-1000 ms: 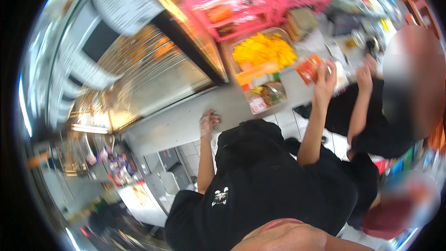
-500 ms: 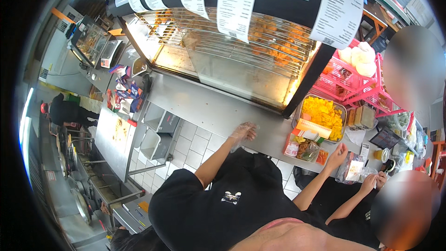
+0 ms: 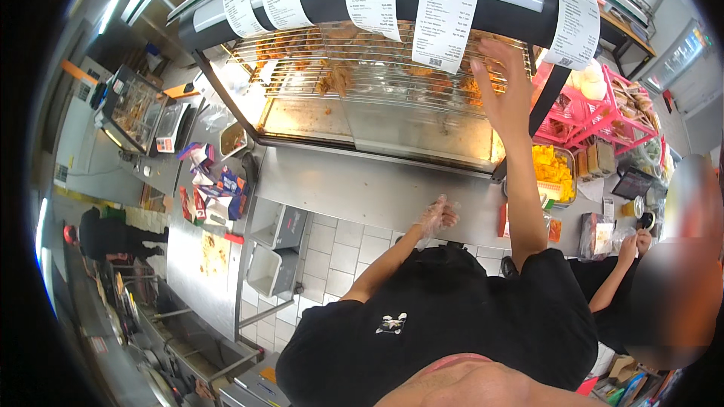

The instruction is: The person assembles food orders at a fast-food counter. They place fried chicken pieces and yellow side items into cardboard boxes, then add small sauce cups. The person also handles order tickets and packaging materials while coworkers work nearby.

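Observation:
My left hand point(image 3: 440, 215), in a clear plastic glove, hovers over the near edge of the steel counter point(image 3: 354, 188). Its fingers are curled, and whatever they may hold cannot be made out. My right hand point(image 3: 504, 87) is bare and raised in front of the lit glass food warmer point(image 3: 422, 128), fingers apart and nothing in them. Nearest to it hangs a long paper receipt point(image 3: 441, 19), just left of the fingertips. More receipts hang along the warmer's top, among them one at the right end point(image 3: 575, 26). Pieces of fried food point(image 3: 332, 79) lie on the wire rack inside.
To the right stand a metal tray of yellow food point(image 3: 554, 169) and pink baskets point(image 3: 622, 117). A co-worker's hands point(image 3: 635, 244) hold clear plastic there. Folded cartons point(image 3: 219, 188) lie on the left counter, with grey bins point(image 3: 275, 271) below. Another person point(image 3: 113, 237) stands far left.
My right hand has risen from beside the food tray up to the receipts, its fingers spreading. The view has shifted. My left hand stays low by the counter edge.

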The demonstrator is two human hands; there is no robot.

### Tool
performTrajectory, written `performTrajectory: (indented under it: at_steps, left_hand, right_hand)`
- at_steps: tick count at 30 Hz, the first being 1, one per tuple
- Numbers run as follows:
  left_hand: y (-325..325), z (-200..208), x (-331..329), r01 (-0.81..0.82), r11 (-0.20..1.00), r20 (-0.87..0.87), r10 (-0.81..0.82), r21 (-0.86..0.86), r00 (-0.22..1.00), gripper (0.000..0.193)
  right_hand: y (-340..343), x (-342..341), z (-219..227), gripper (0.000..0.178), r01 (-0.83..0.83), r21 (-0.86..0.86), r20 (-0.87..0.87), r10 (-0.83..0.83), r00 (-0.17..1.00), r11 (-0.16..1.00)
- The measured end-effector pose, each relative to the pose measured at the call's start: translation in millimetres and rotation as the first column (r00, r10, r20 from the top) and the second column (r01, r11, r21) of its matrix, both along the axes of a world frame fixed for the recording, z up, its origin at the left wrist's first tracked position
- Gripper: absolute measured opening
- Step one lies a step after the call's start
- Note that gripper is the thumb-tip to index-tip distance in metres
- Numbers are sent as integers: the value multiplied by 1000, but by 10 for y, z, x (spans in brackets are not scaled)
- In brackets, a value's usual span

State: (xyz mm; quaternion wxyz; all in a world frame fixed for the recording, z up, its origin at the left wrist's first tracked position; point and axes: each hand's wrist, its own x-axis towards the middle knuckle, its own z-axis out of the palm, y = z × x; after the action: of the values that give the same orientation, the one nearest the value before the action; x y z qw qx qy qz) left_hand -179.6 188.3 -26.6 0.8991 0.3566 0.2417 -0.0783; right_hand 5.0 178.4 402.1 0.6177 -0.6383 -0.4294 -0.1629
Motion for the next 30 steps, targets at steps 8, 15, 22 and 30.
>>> performTrajectory:
  at_steps: [8,15,22,30]
  left_hand:
    - [46,-104,16,38,999,29,-37,-29,999,64]
    - [27,-98,27,20,998,-33,-23,-67,999,64]
    - [26,-152,34,51,999,3,-51,10,999,68]
    - [10,-234,3,76,994,41,-80,73,996,55]
  right_hand:
    - [453,245,196,26,65,132,-224,-34,974,989]
    - [503,323,70,25,-14,194,-207,55,977,981]
    - [263,316,-79,19,-113,211,-311,176,934,971]
    - [-1084,192,-554,13,-2,179,-454,84,887,984]
